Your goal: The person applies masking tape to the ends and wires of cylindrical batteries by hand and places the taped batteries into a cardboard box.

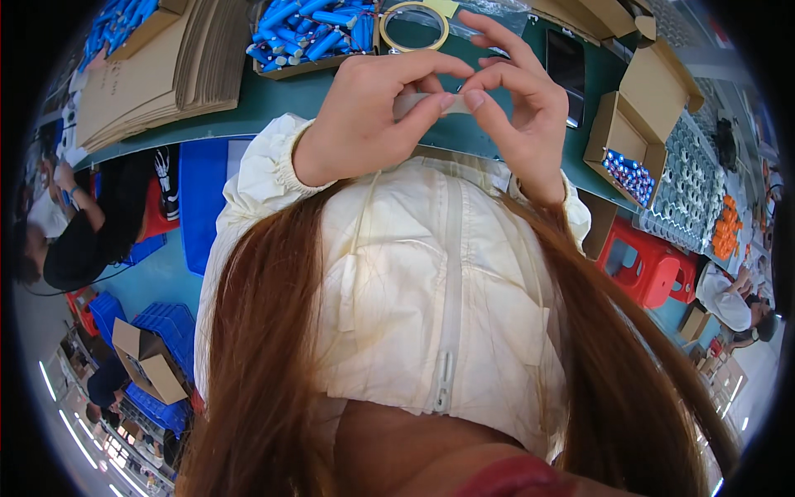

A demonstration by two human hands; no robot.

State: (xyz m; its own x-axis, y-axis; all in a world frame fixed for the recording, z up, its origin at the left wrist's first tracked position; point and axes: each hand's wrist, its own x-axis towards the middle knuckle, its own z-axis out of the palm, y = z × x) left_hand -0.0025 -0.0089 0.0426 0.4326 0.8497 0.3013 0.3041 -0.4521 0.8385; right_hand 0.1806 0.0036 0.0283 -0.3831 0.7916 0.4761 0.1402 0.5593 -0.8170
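My left hand point(385, 108) is closed over the table's near edge, thumb and fingers pinching a pale, whitish strip point(455, 104). The strip's other end meets the thumb and forefinger of my right hand point(526, 103), which pinch it while the other fingers stay raised. Whether it is tape or a thin piece of another material cannot be made out. Just beyond the hands lies a yellowish tape roll point(443, 37). A box of blue cylindrical battery cells point(310, 33) with wires stands past my left hand.
Flattened cardboard point(195, 66) is stacked at the left on the green table point(273, 99). A black phone-like slab point(565, 74) lies to the right. Further right are an open carton point(609, 124) of small blue cells and clear trays point(683, 182). Red stools point(646, 269) and other people are around.
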